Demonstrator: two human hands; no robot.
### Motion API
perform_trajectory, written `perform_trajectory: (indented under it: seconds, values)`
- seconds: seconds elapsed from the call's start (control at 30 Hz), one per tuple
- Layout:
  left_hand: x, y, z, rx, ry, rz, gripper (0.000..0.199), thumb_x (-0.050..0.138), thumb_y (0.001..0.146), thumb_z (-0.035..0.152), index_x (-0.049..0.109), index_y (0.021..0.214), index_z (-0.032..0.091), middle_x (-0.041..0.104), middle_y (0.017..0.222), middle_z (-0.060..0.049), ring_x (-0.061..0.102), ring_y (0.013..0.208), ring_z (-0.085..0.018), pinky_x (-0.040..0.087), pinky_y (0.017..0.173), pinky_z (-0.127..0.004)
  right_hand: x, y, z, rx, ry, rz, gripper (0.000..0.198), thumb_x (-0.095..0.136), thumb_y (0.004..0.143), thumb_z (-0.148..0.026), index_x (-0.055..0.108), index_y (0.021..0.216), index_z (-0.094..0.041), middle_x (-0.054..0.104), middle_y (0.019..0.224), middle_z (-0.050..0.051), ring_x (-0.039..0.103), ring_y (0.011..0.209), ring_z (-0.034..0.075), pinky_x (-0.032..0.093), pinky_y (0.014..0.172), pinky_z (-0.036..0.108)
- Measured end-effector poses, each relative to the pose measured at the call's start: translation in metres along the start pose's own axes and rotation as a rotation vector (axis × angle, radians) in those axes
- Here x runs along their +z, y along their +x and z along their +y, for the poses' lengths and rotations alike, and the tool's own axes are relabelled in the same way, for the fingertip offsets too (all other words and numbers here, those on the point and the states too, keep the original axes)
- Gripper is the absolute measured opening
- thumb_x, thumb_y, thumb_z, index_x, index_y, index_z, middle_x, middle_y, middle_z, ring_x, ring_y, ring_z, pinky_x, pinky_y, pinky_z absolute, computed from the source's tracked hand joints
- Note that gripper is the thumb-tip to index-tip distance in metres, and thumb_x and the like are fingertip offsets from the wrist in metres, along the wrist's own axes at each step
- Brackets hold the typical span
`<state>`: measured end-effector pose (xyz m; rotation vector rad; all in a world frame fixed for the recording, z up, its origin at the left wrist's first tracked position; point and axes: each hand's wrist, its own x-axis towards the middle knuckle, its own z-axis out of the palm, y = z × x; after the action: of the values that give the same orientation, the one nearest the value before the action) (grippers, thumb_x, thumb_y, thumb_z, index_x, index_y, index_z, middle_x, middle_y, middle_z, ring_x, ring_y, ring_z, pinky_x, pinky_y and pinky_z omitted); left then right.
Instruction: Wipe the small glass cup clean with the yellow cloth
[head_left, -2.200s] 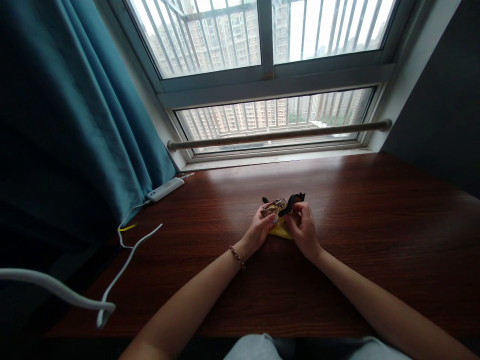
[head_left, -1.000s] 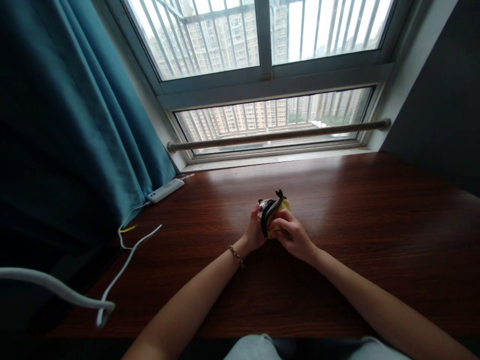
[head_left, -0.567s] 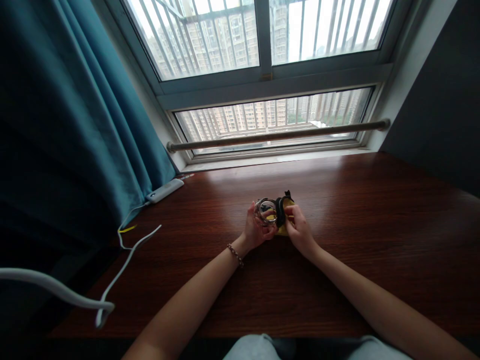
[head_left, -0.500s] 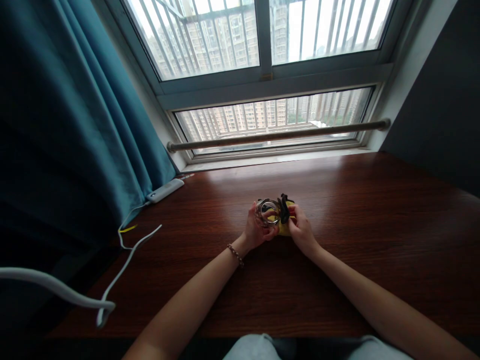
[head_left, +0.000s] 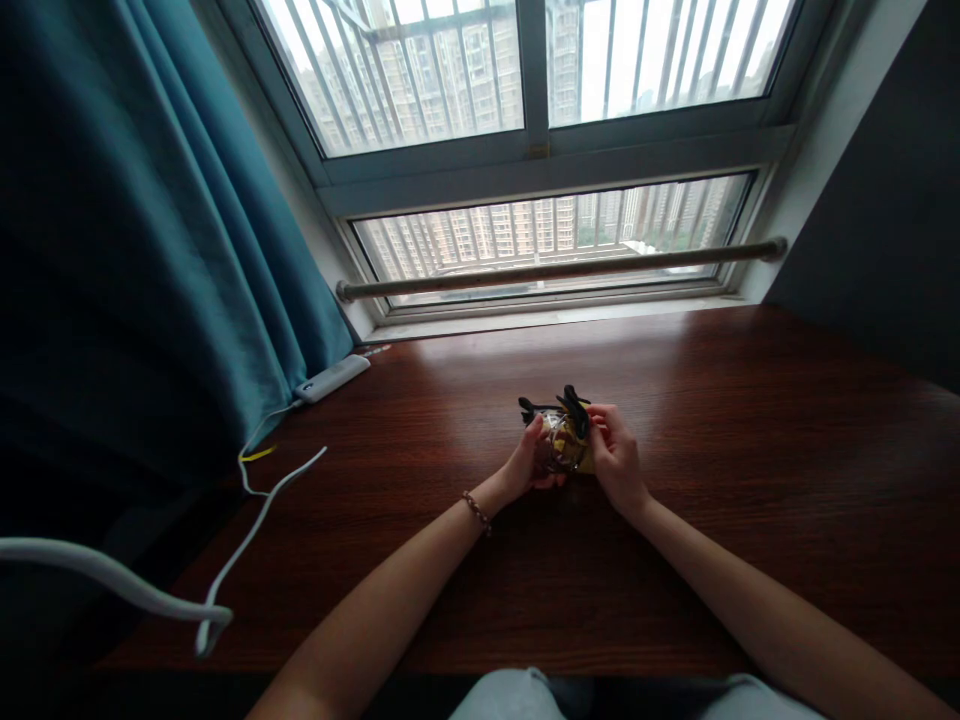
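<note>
My left hand (head_left: 523,468) curls around a shiny, see-through round thing (head_left: 559,440) with ring-like edges; its exact kind cannot be made out. Against its right side is a small yellow piece (head_left: 587,462), perhaps cloth, partly covered by my fingers. A black cord or strap (head_left: 576,408) loops up above the yellow piece, and a dark end sticks out to the left over the round thing. My right hand (head_left: 616,455) is closed, pinching the yellow piece and black strap at their right side. Both hands are just above the table, close together.
The dark red-brown wooden table (head_left: 720,420) reaches to a barred window with a metal rail (head_left: 562,270). At the left, a white power strip (head_left: 332,379) lies by a teal curtain (head_left: 225,200). A white cable (head_left: 251,535) runs along the table's left side.
The round thing has turned and shifted right, now overlapping the yellow piece. A dark end now sticks out at the upper left. Both hands have moved slightly right.
</note>
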<state>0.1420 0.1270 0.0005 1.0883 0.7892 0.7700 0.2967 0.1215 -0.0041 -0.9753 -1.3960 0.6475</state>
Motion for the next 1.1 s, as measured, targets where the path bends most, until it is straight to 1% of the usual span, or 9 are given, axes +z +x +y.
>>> perform_trajectory:
  seconds: [0.1, 0.2, 0.3, 0.4, 0.6, 0.7, 0.8, 0.93, 1.1]
  values:
    - [0.003, -0.001, 0.001, -0.002, 0.0, 0.025, 0.08, 0.034, 0.072, 0.089, 0.06, 0.087, 0.015, 0.055, 0.048, -0.003, 0.036, 0.032, -0.008, 0.016, 0.034, -0.02, 0.0, 0.001, -0.006, -0.069, -0.03, -0.015, 0.012, 0.05, 0.093, -0.024, 0.061, 0.098, -0.021, 0.058, 0.095, 0.005, 0.06, 0.082, 0.019, 0.051, 0.07, 0.031]
    - [0.006, -0.002, 0.003, 0.0, 0.007, 0.042, 0.079, 0.034, 0.072, 0.089, 0.059, 0.082, 0.015, 0.054, 0.047, -0.002, 0.034, 0.031, -0.008, 0.015, 0.033, -0.02, 0.0, 0.001, -0.011, -0.103, -0.045, -0.006, 0.01, 0.054, 0.093, -0.024, 0.062, 0.097, -0.021, 0.057, 0.097, 0.005, 0.058, 0.085, 0.019, 0.051, 0.074, 0.032]
    - [0.006, -0.003, 0.002, -0.008, 0.025, 0.068, 0.079, 0.034, 0.072, 0.089, 0.058, 0.087, 0.015, 0.054, 0.047, -0.001, 0.034, 0.031, -0.008, 0.017, 0.033, -0.019, 0.0, 0.001, -0.015, -0.136, -0.056, -0.002, 0.008, 0.058, 0.091, -0.024, 0.062, 0.098, -0.022, 0.057, 0.098, 0.005, 0.058, 0.087, 0.019, 0.051, 0.076, 0.033]
    - [0.006, -0.002, 0.0, -0.039, 0.05, 0.129, 0.078, 0.039, 0.071, 0.088, 0.059, 0.09, 0.015, 0.055, 0.048, -0.001, 0.038, 0.031, -0.008, 0.019, 0.033, -0.018, 0.0, -0.001, -0.017, -0.187, -0.06, -0.005, 0.008, 0.059, 0.09, -0.023, 0.063, 0.097, -0.022, 0.056, 0.098, 0.005, 0.058, 0.084, 0.019, 0.051, 0.074, 0.032]
    - [0.004, 0.0, -0.005, -0.073, 0.018, 0.213, 0.072, 0.047, 0.071, 0.085, 0.062, 0.078, 0.015, 0.056, 0.048, -0.002, 0.046, 0.035, -0.009, 0.02, 0.035, -0.018, 0.0, -0.005, -0.021, -0.298, -0.099, -0.041, 0.007, 0.06, 0.09, -0.022, 0.064, 0.096, -0.023, 0.056, 0.095, 0.006, 0.058, 0.089, 0.021, 0.051, 0.076, 0.034]
    - [0.003, 0.0, -0.006, -0.079, -0.011, 0.203, 0.074, 0.047, 0.07, 0.086, 0.063, 0.075, 0.014, 0.056, 0.049, -0.002, 0.045, 0.035, -0.009, 0.019, 0.035, -0.018, 0.0, -0.007, -0.024, -0.354, -0.118, -0.069, 0.008, 0.062, 0.089, -0.02, 0.065, 0.095, -0.024, 0.056, 0.094, 0.006, 0.058, 0.088, 0.021, 0.051, 0.076, 0.034]
    - [0.001, 0.001, -0.007, -0.085, -0.009, 0.173, 0.082, 0.039, 0.068, 0.092, 0.061, 0.065, 0.013, 0.052, 0.045, -0.003, 0.038, 0.031, -0.007, 0.015, 0.033, -0.02, 0.0, -0.008, -0.027, -0.381, -0.118, -0.122, 0.01, 0.063, 0.088, -0.019, 0.065, 0.096, -0.024, 0.057, 0.094, 0.005, 0.059, 0.087, 0.02, 0.051, 0.075, 0.033]
    - [0.0, 0.003, -0.008, -0.067, 0.002, 0.126, 0.088, 0.028, 0.067, 0.096, 0.059, 0.058, 0.014, 0.045, 0.04, -0.002, 0.031, 0.028, -0.006, 0.011, 0.032, -0.022, 0.002, -0.008, -0.027, -0.367, -0.11, -0.151, 0.01, 0.064, 0.087, -0.02, 0.065, 0.095, -0.025, 0.058, 0.093, 0.005, 0.059, 0.087, 0.021, 0.051, 0.076, 0.033]
    - [0.001, 0.001, -0.007, -0.058, -0.017, 0.121, 0.09, 0.026, 0.063, 0.098, 0.057, 0.054, 0.014, 0.04, 0.038, 0.0, 0.03, 0.028, -0.006, 0.01, 0.031, -0.021, 0.003, -0.008, -0.024, -0.339, -0.107, -0.171, 0.011, 0.064, 0.087, -0.021, 0.064, 0.097, -0.025, 0.057, 0.094, 0.005, 0.059, 0.088, 0.02, 0.051, 0.077, 0.034]
